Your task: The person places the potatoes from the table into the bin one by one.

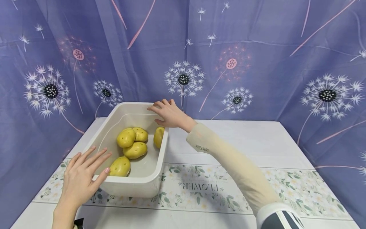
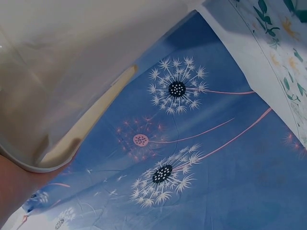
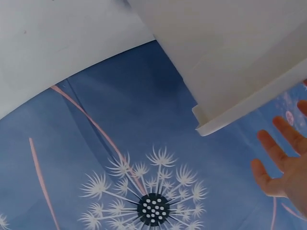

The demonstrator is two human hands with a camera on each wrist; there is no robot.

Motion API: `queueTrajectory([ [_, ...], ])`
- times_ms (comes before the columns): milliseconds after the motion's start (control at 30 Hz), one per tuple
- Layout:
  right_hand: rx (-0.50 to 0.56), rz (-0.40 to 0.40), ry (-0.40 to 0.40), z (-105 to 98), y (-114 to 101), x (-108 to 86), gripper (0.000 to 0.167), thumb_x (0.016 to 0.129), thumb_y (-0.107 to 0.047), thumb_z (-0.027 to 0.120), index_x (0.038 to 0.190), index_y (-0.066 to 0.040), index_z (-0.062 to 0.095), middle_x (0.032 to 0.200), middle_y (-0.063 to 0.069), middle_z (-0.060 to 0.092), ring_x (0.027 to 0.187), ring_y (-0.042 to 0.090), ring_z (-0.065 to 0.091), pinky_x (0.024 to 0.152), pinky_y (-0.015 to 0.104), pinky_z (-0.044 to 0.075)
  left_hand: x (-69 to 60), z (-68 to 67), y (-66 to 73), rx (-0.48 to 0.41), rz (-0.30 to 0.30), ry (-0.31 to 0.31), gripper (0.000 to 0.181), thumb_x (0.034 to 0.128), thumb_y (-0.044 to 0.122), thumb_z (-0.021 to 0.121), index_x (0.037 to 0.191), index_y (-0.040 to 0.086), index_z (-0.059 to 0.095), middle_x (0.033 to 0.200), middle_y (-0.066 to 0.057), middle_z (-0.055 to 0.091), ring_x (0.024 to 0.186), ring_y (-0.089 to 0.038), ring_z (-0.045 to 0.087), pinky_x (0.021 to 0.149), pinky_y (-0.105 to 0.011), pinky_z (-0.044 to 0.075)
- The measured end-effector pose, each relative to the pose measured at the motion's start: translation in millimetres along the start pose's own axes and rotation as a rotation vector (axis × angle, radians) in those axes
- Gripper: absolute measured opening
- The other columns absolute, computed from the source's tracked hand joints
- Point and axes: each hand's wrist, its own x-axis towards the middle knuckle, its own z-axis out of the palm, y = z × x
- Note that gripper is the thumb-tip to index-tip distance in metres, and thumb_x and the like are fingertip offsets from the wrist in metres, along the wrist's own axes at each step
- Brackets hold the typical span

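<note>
A white plastic bin [image 1: 162,159] stands on the left of the table with several yellow potatoes [image 1: 135,150] inside. Over the bin's near left corner my left hand [image 1: 81,178] spreads its fingers, holding nothing. At the far right corner is my right hand [image 1: 170,115], fingers spread above the rim. In the right wrist view that hand's fingers [image 3: 273,146] look apart from the bin's edge [image 3: 249,108]. The left wrist view shows the bin's wall [image 2: 91,52] and only a part of the left hand [image 2: 14,189]; its fingers are hidden there.
A white table [image 1: 237,140] carries a floral strip [image 1: 200,187] with the word FLOWER. Purple curtains [image 1: 206,95] with dandelion prints close off the back and both sides. The bin's far edge stands near the back curtain.
</note>
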Motion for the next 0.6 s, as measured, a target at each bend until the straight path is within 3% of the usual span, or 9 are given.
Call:
queueTrajectory([
  [600, -0.041, -0.087, 0.055, -9, -15, -25.2, 0.047, 0.087, -0.033, 0.050, 0.132, -0.023, 0.042, 0.131, 0.002, 0.046, 0.114, 0.022, 0.041, 0.085, 0.040, 0.034, 0.2, -0.4, 0.0, -0.001, 0.003, -0.010, 0.040, 0.0780, 0.032, 0.058, 0.116, 0.019, 0.060, 0.118, -0.009, 0.060, 0.128, -0.019, 0.038, 0.109, -0.045, 0.020],
])
